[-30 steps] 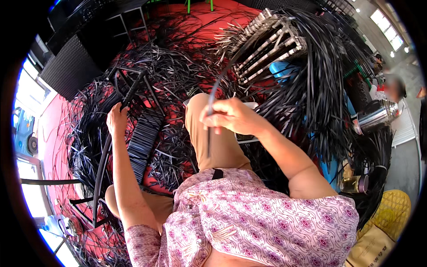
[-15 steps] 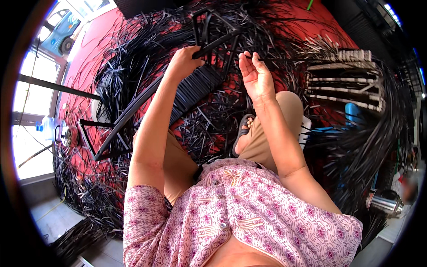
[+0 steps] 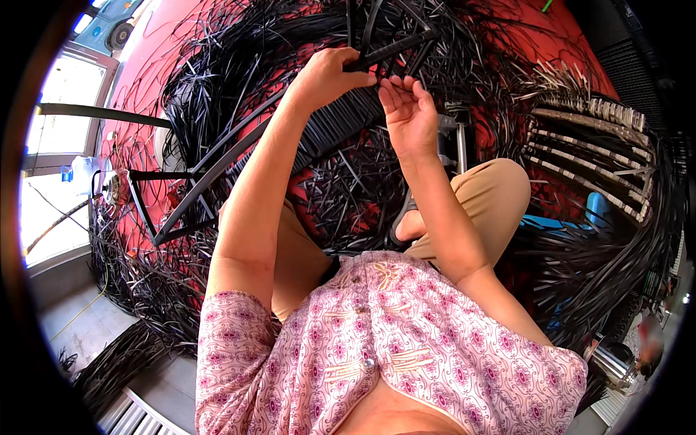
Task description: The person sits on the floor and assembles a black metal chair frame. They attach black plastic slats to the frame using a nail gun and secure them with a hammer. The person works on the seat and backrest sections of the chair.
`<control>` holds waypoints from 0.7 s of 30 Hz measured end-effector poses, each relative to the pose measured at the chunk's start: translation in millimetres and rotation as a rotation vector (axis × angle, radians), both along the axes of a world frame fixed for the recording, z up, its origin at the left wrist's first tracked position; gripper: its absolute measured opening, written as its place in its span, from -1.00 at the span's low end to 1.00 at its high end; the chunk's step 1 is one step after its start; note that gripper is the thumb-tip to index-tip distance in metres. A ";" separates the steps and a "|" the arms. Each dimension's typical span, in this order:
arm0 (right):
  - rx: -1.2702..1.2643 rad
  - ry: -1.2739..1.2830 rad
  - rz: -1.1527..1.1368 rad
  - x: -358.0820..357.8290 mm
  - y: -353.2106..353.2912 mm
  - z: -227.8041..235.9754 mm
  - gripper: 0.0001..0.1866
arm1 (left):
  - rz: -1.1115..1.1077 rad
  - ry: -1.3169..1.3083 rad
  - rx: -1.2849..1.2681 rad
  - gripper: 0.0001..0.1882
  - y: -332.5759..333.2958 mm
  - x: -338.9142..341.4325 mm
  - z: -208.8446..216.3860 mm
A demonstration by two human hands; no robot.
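left hand [image 3: 324, 76] closed round a bar of the black frame [image 3: 391, 51], thumb and fingers clamped on it by the look. right hand [image 3: 412, 119] just beside the left fingertips, palm turned upward, fingers side by side and half curled; cannot tell of any strip pinched there. as for the frame: reaching past the left fingertips to the far side, then seemingly running back leftward behind the hand to a bent black corner [image 3: 156, 239], well apart from the fingers. just on the near side of the left fingers, a slatted black panel [image 3: 337, 123].

worth watching: only the left hand visibly on the frame, so likely to roll or swing about that single hold under an uneven pull. with a slackening left grip, could twist and knock the right fingertips, so near the bar. could snag too: beyond and left of the left fingers, a heap of black strips [image 3: 196, 72]; nearer the body, loose offcuts [image 3: 341, 188], probably quick to catch on a frame end. well right of the right fingers, a pale-striped rack [image 3: 591, 156] and a trailing black bundle [image 3: 602, 254], apt to tangle from a wide sweep of the arm.
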State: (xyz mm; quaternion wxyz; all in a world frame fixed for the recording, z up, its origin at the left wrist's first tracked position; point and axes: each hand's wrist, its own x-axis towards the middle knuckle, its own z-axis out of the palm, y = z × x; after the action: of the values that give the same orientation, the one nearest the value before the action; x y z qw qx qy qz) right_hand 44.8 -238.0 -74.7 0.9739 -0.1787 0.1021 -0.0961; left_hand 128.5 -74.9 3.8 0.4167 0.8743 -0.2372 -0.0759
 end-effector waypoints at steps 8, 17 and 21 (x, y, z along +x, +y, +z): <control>-0.066 0.035 0.004 7.4 20.6 -18.7 -0.73 | -0.057 0.100 -0.070 -0.65 1.0 7.8 -9.4; 0.090 0.134 -0.135 22.0 18.7 -15.2 -0.79 | -0.088 0.015 0.007 -0.55 1.7 1.4 -0.5; 0.057 0.172 -0.153 23.7 27.2 -26.7 -0.77 | 0.017 0.103 0.050 -0.58 -2.6 0.3 3.0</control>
State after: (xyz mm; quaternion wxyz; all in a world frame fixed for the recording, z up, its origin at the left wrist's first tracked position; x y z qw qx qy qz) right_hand 68.5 -210.8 -101.4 0.9560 -0.1504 0.2013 -0.1516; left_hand 128.9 -77.5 6.8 0.4070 0.8813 -0.2063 -0.1231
